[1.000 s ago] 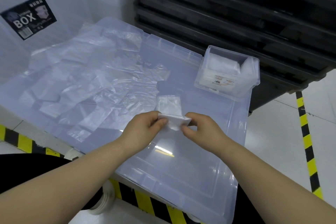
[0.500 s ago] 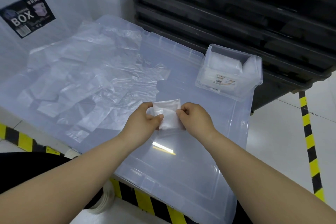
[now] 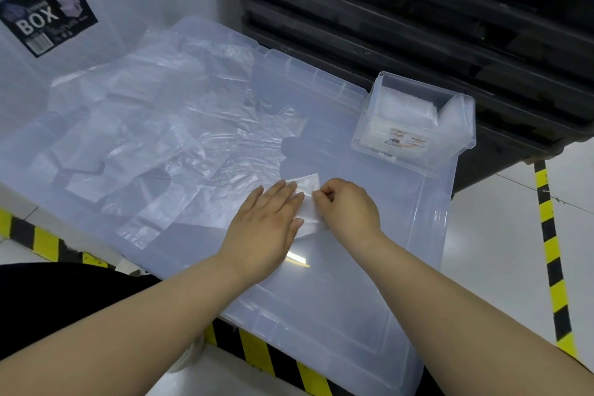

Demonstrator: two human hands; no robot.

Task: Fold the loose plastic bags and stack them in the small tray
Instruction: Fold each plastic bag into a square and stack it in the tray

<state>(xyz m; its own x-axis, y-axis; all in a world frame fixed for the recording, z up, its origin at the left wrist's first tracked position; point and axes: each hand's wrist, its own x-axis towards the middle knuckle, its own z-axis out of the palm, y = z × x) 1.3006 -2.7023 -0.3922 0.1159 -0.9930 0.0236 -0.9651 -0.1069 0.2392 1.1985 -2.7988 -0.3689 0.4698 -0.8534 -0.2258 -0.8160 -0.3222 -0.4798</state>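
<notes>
Left hand [image 3: 268,219] flat, pressing folded bag [image 3: 307,186] | right hand [image 3: 348,206] pinching its right edge | bag between both hands, near side of small tray [image 3: 414,157] | right hand nearer tray

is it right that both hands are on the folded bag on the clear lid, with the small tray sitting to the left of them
Not quite. The head view shows the small tray to the right of the hands, beyond them. The rest holds: the left hand and right hand are on the folded bag on the clear lid.
</notes>
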